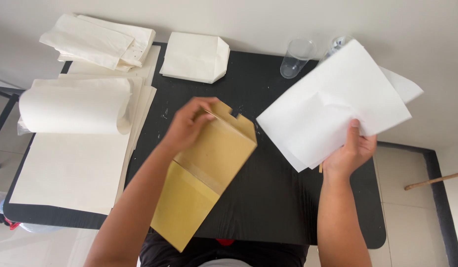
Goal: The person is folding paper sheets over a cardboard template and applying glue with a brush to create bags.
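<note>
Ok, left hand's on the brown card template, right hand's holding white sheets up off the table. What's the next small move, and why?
Probably lower the white sheets onto the bare black table beside the brown card template. The right hand holds them in the air at one edge, and the left hand already grips the template's top, so nothing lies flat yet.

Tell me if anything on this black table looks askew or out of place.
The brown paper bag under the left hand lies at a slant and overhangs the near edge of the black table. The top sheet of the cream paper stack is curled back on itself. Nothing looks spilled or torn.
</note>
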